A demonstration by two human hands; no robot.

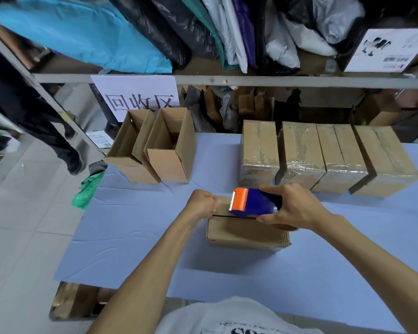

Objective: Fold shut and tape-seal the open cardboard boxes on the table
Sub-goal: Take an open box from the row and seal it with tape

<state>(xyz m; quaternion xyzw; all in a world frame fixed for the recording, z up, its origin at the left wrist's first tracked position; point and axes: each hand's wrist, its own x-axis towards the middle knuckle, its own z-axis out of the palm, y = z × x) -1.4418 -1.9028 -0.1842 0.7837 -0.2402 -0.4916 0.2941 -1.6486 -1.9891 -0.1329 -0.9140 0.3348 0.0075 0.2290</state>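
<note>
A small cardboard box lies in front of me on the blue table, its top flaps folded down with a dark seam between them. My left hand is curled into a fist and rests on the box's left end at the seam. My right hand grips a blue tape dispenser with an orange blade end, held over the seam. Two open boxes stand at the back left. Several taped boxes stand in a row at the back right.
A metal shelf rail runs behind the table with bags and clothing above it and a white paper sign. Another person's legs stand on the tiled floor at left. A green bag hangs off the table's left edge.
</note>
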